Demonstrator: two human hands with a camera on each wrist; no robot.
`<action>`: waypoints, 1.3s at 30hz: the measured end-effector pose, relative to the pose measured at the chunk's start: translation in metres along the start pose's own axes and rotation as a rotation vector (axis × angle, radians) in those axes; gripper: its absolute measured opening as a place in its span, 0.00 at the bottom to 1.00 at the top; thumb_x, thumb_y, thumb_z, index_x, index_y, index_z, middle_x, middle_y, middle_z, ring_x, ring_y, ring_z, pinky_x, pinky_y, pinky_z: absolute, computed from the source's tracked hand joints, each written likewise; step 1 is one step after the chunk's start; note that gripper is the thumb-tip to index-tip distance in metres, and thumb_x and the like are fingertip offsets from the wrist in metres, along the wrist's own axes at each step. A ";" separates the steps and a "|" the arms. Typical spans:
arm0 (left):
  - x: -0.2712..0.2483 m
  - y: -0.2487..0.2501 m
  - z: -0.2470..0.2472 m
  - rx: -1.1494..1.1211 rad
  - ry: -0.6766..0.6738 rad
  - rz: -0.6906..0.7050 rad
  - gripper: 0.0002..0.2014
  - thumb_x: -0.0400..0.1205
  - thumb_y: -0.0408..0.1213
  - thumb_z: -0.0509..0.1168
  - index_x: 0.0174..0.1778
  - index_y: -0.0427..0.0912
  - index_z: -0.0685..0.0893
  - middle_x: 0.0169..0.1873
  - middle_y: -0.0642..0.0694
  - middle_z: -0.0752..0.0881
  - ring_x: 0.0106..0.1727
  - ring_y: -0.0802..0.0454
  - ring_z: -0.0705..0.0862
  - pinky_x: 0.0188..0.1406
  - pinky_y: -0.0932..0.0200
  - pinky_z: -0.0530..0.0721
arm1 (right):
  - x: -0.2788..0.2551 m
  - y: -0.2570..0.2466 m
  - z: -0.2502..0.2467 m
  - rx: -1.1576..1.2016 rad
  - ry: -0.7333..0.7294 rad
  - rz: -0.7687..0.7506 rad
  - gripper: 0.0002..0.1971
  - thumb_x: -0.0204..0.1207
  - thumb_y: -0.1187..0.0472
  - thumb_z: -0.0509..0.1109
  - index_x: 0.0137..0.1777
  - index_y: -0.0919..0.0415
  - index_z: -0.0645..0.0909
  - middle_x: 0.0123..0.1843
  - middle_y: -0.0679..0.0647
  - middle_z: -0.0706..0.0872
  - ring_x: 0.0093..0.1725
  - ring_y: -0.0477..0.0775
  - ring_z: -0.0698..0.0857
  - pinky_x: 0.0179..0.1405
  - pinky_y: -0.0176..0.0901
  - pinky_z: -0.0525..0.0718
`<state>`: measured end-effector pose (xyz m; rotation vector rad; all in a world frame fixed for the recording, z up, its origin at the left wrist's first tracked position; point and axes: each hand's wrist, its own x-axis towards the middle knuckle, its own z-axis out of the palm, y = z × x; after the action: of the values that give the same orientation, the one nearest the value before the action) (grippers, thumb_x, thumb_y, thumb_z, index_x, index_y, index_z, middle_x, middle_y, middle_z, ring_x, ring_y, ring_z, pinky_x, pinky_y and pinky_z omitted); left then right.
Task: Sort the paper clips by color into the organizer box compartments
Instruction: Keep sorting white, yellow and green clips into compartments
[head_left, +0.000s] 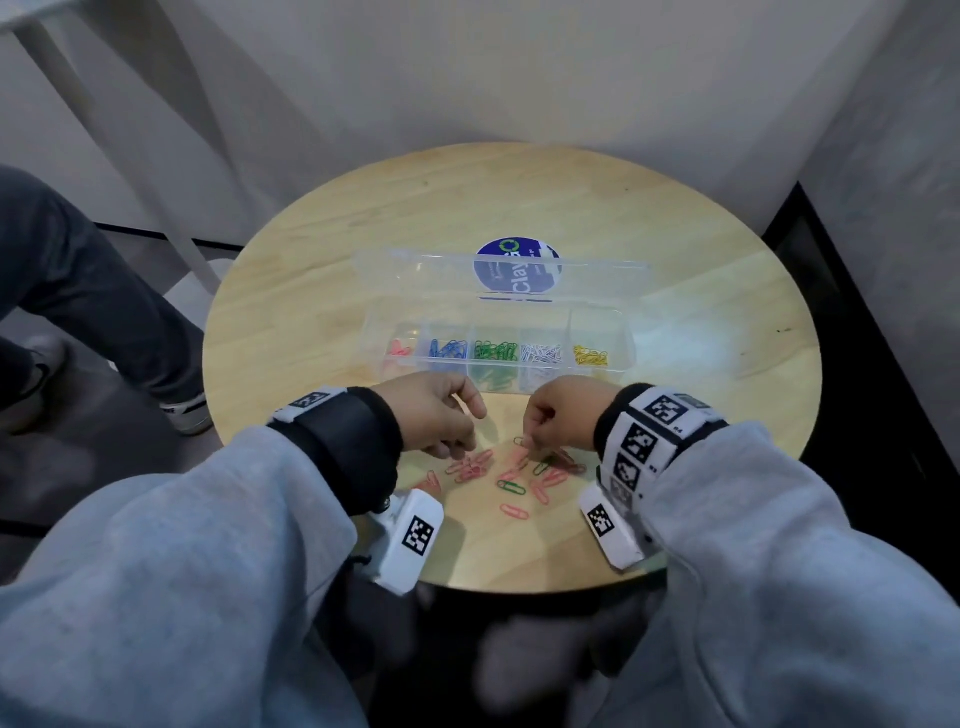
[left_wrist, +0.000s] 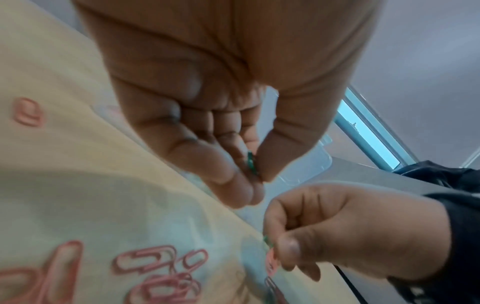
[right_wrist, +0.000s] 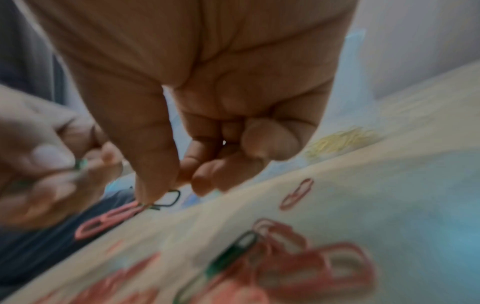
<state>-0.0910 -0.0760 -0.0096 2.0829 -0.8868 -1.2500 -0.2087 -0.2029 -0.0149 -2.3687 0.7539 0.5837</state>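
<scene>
1. Left hand (left_wrist: 207, 123) pinches one green clip (left_wrist: 251, 164)
2. Right hand (right_wrist: 207, 102) pinches another green clip (right_wrist: 168, 198) at the loose pile (head_left: 511, 475)
3. Box (head_left: 498, 338) behind it has five filled compartments

clips (right_wrist: 298, 267) blurred, forearms (head_left: 156, 597) cut off
</scene>
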 end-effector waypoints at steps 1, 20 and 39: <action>0.000 0.001 0.001 0.006 -0.001 -0.010 0.13 0.78 0.21 0.59 0.39 0.45 0.76 0.29 0.45 0.83 0.29 0.54 0.81 0.25 0.69 0.78 | -0.002 0.003 -0.002 0.033 0.025 -0.002 0.08 0.74 0.58 0.71 0.34 0.50 0.79 0.33 0.42 0.82 0.35 0.43 0.80 0.36 0.36 0.80; 0.009 0.017 0.055 0.896 -0.046 0.102 0.09 0.76 0.34 0.66 0.49 0.51 0.84 0.40 0.55 0.78 0.43 0.52 0.76 0.34 0.63 0.69 | -0.004 0.015 -0.008 0.756 -0.061 0.161 0.16 0.74 0.76 0.47 0.30 0.66 0.70 0.28 0.61 0.74 0.16 0.51 0.75 0.12 0.32 0.71; 0.003 0.012 -0.001 -0.142 0.033 -0.063 0.17 0.77 0.20 0.57 0.27 0.42 0.67 0.28 0.41 0.79 0.22 0.54 0.78 0.19 0.68 0.73 | 0.004 0.002 0.024 -0.376 -0.046 0.013 0.07 0.67 0.67 0.66 0.38 0.53 0.76 0.45 0.52 0.84 0.42 0.54 0.81 0.44 0.46 0.84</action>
<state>-0.0922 -0.0855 -0.0025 2.0269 -0.7012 -1.2690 -0.2122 -0.1902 -0.0354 -2.6803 0.6879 0.8453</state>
